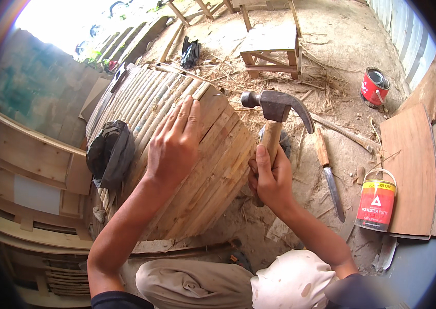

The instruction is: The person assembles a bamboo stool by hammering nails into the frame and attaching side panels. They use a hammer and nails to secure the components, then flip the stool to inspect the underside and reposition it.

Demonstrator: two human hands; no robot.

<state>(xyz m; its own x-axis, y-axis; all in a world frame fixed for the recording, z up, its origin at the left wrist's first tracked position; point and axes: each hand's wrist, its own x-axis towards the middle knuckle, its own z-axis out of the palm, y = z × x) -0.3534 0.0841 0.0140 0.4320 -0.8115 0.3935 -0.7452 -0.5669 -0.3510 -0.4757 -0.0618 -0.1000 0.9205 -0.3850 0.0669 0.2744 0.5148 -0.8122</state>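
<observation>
My left hand [174, 141] lies with its fingers stretched out, palm down, on a bulky wooden piece [218, 165] faced with narrow strips and planks. Upright in my right hand [273, 177] is a claw hammer [275, 108], its wooden handle gripped below the dark metal head. The hammer stands just right of the wooden piece's planked side, its striking face turned left. Beside my left forearm, a crumpled black bag [112, 154] rests on the strips. A knife [330, 177] with a wooden handle lies on the ground to the right of the hammer.
Wooden furniture frames [32, 159] stand along the left. A small stool [271, 41] is at the back, near scattered straw and a black bag [190, 53]. On the right are an open red can [374, 87], a red-and-yellow can [376, 203] and a curved wooden panel [411, 159].
</observation>
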